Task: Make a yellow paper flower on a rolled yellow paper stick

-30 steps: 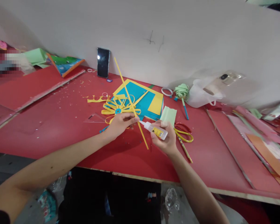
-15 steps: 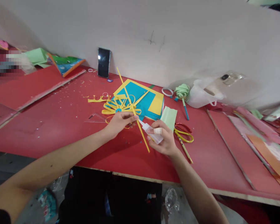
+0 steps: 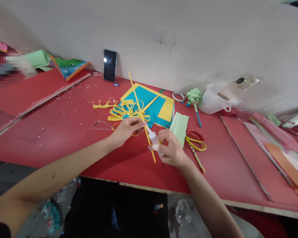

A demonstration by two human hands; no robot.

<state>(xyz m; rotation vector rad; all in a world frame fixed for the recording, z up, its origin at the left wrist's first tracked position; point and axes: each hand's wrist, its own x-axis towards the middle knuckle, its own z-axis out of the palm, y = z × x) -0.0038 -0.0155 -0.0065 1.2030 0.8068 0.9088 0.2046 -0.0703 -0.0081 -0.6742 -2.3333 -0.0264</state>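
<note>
The yellow paper strip [image 3: 141, 115] is long, thin and straight, its long axis running from about 11 o'clock, up toward the wall, down to 5 o'clock over the red table [image 3: 64, 132]. The left hand [image 3: 127, 129] pinches its middle between fingertips. The right hand [image 3: 170, 149] is closed around a small clear glue bottle [image 3: 152, 137], whose nozzle points toward 11 o'clock and meets the strip.

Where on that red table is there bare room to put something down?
Bare red table lies left of the left hand, and another patch between the scissors and the pink sheets. It is crowded around the blue and yellow paper and the plastic bag.
</note>
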